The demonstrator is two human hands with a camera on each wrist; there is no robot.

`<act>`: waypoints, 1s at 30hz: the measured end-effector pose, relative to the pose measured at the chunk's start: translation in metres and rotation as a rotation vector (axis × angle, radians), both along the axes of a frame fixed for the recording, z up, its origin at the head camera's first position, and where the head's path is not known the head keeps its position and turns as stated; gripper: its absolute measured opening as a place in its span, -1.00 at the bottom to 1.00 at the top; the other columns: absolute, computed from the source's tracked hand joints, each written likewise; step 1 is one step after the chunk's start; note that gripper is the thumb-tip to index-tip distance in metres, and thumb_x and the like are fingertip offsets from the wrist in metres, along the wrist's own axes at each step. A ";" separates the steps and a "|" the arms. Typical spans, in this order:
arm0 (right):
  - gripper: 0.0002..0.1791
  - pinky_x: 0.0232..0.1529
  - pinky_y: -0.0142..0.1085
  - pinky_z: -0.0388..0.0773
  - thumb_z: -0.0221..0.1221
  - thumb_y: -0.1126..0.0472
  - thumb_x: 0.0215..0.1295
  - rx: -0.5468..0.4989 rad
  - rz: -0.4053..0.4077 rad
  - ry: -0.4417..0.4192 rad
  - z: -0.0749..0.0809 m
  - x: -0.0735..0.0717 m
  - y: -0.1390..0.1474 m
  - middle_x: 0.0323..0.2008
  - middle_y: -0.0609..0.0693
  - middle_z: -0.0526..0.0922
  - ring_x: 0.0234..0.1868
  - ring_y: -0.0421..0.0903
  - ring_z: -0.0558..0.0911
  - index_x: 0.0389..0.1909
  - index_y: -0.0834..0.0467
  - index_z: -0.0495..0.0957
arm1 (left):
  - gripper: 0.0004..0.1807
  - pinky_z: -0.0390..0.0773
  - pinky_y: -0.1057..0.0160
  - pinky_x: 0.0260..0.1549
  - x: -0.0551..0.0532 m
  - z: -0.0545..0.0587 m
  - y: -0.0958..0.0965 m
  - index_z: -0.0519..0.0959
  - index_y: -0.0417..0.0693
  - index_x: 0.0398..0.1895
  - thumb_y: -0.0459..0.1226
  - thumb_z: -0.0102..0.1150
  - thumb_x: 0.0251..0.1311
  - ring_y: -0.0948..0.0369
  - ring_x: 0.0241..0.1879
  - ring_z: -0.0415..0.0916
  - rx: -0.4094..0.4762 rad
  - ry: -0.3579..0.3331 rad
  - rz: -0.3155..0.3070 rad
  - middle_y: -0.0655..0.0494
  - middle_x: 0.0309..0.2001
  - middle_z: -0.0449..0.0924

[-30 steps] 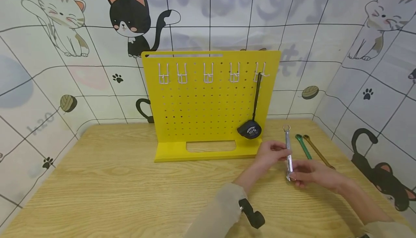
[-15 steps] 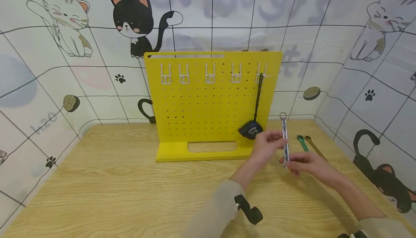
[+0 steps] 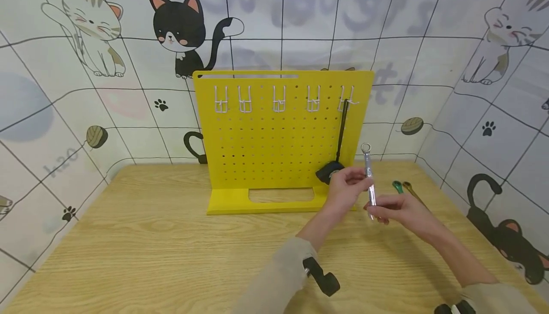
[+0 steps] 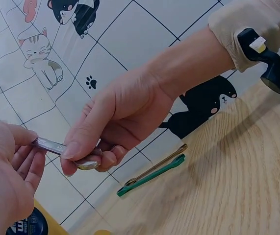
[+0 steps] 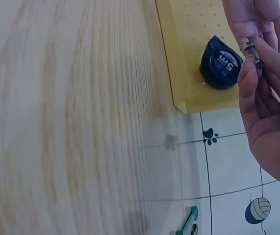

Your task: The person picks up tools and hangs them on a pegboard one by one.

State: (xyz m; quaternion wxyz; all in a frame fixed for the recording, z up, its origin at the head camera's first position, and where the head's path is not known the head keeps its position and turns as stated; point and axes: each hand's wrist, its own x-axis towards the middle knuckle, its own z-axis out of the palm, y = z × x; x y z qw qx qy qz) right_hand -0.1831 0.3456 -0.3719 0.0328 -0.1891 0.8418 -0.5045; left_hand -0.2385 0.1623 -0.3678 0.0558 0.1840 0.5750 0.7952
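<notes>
One silver metal wrench [image 3: 371, 196]: right of centre in the head frame, ring end up.
Left hand [image 3: 344, 187]: I pinch its middle.
Right hand [image 3: 398, 210]: I pinch its lower end.
Slim green wrench [image 3: 397, 187]: farther right.

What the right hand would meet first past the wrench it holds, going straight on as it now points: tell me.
Probably the left hand: in the head view it lies ahead of the right hand, across the silver wrench that both hold. Depth is hard to judge.
</notes>
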 end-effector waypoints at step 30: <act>-0.85 -0.45 -0.20 0.49 0.22 0.25 0.45 -0.063 -0.051 0.144 0.000 -0.030 -0.062 -0.44 0.06 0.54 -0.42 -0.03 0.48 -0.23 0.22 0.73 | -0.78 0.68 0.22 -0.12 -0.029 0.012 -0.065 0.67 -0.27 -0.07 -0.37 0.37 0.25 0.29 -0.29 0.64 -0.077 0.094 0.018 0.11 -0.26 0.71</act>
